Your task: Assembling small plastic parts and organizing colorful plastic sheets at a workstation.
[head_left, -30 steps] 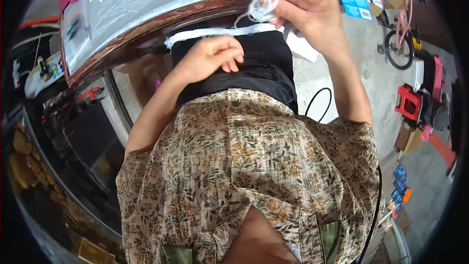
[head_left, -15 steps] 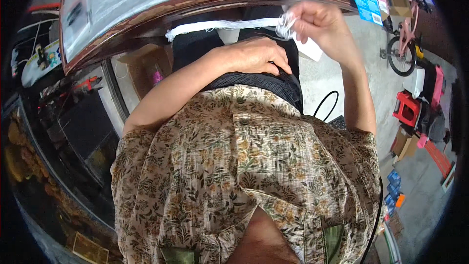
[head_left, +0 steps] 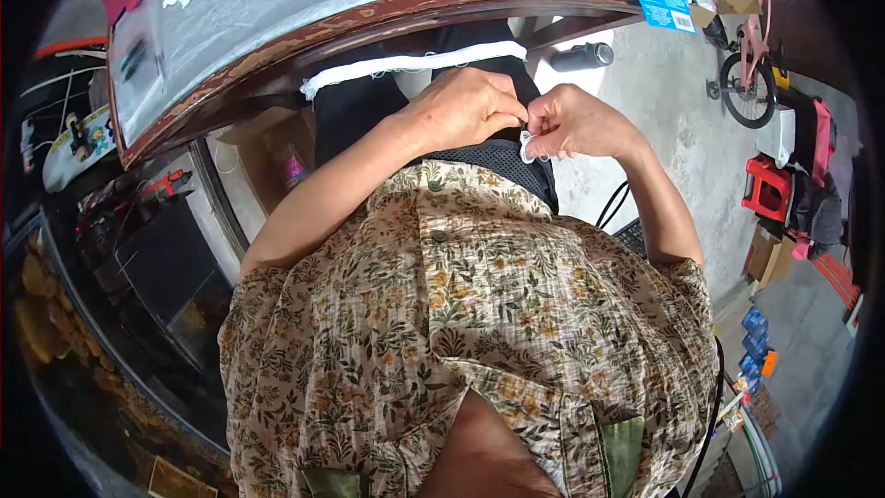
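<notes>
My left hand (head_left: 466, 111) is closed in a pinch above my lap. Whatever its fingertips hold is too small to make out. Close against it, my right hand (head_left: 585, 124) pinches a small bunch of looped white string (head_left: 529, 146), partly covered by the fingers. Under both hands lies a black mesh waist pouch (head_left: 493, 159) on my lap. A long white strip (head_left: 406, 66) with loose threads along its edge stretches across my knees, beyond the hands and touched by neither.
Ahead is a table with a worn reddish-brown edge (head_left: 369, 20) and grey cover. A dark bottle (head_left: 583, 57) lies on the floor to the right. Below the table at left stands a cardboard box (head_left: 263, 152). Farther right are a pink bicycle (head_left: 751, 65) and a red stool (head_left: 767, 189).
My right hand has come down and nearer, bringing the white string to my lap. My left hand has lifted from the pouch into a pinch. The bottle has come into view.
</notes>
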Available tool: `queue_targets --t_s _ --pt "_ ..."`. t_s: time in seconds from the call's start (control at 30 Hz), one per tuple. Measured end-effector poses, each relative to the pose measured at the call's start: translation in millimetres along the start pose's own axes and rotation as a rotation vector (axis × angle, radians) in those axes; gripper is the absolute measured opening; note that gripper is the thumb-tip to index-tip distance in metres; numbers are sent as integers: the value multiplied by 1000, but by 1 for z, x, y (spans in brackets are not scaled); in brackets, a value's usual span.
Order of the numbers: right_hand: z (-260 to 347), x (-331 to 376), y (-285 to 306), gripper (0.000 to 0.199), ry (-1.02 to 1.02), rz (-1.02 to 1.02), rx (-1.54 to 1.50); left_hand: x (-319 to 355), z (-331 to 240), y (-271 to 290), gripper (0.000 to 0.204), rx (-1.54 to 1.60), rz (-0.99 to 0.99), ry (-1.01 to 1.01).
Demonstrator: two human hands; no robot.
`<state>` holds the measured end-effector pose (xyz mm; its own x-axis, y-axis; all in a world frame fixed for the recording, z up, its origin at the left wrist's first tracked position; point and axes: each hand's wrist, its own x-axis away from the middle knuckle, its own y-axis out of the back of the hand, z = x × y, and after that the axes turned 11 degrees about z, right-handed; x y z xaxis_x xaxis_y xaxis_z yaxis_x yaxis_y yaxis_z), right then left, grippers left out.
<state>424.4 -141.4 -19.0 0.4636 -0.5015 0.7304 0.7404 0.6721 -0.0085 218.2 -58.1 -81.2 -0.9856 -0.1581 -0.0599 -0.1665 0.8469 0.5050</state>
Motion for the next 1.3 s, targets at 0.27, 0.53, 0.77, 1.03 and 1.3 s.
queue_targets --t_s 0.27,0.53,0.77,1.03,1.3 --pt "-3 -3 -13 25 -16 -57 -73 7 -5 -19 10 45 -192 58" --pt "-7 -5 -7 19 -31 0 -27 34 4 0 11 -177 -133 89" --pt "6 -7 -5 16 -19 19 38 90 11 25 15 -159 -77 170" --pt "42 8 36 9 121 -98 -25 75 -6 52 24 -5 -217 185" --pt "159 -2 62 7 710 -314 -183 35 -51 133 38 653 -499 105"
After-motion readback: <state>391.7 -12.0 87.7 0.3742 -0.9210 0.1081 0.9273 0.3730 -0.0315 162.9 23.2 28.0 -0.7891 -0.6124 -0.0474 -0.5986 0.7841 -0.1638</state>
